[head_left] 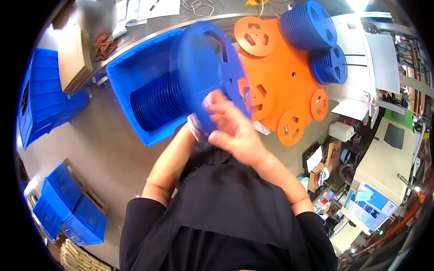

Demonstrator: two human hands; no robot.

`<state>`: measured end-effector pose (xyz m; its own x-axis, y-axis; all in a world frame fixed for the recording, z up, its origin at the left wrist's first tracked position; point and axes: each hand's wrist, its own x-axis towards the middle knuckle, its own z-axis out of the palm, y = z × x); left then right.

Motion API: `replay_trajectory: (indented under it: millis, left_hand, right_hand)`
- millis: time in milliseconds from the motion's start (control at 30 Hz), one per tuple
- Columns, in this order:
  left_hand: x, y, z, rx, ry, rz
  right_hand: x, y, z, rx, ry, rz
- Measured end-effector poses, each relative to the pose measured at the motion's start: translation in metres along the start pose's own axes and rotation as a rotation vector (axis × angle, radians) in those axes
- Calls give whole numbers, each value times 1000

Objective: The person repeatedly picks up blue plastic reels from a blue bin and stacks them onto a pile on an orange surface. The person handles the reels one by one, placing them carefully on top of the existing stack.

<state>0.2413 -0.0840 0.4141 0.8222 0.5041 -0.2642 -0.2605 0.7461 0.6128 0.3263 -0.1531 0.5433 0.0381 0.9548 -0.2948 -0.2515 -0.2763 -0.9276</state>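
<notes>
A large blue plastic reel [199,63], smeared by motion, is tilted up in front of my body. My left hand [194,126], with white covering on it, grips the reel's lower edge; most of its fingers are hidden behind the disc. Against the reel's near face is my right hand [237,135], blurred, its thumb and fingers apart and nothing seen in it. Just left of the reel stands a blue bin [118,74], where a row of blue reel discs [158,104] is packed on edge.
An orange round table [289,90] carries orange discs [254,36] and two stacks of blue reels [309,25]. Behind the bin runs a grey workbench [167,25] with papers. Cardboard sheets [74,58] and blue crates [72,207] stand at left, a machine [379,153] at right.
</notes>
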Motion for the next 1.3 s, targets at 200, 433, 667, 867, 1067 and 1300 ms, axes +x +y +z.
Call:
replay_trajectory:
  millis: [200, 433, 667, 867, 1067, 1300]
  left_hand:
    - [-38, 8, -23, -547, -98, -1]
    - [-46, -6, -57, -741, -235, 182]
    - [-70, 10, -72, -738, 47, 74]
    - [-98, -50, -152, -415, 243, -174]
    - [-43, -81, -215, -121, 765, -373]
    - [93, -146, -272, 1564, 265, -652]
  right_hand:
    - [-7, -14, -31, -503, 40, -347]
    - [-5, 4, -83, -54, 584, -216]
    - [23, 32, -79, -1340, -304, -304]
    - [35, 144, -64, -958, -564, -329]
    - [54, 197, -62, -212, 196, 201]
    - [98, 223, -88, -58, 385, 186]
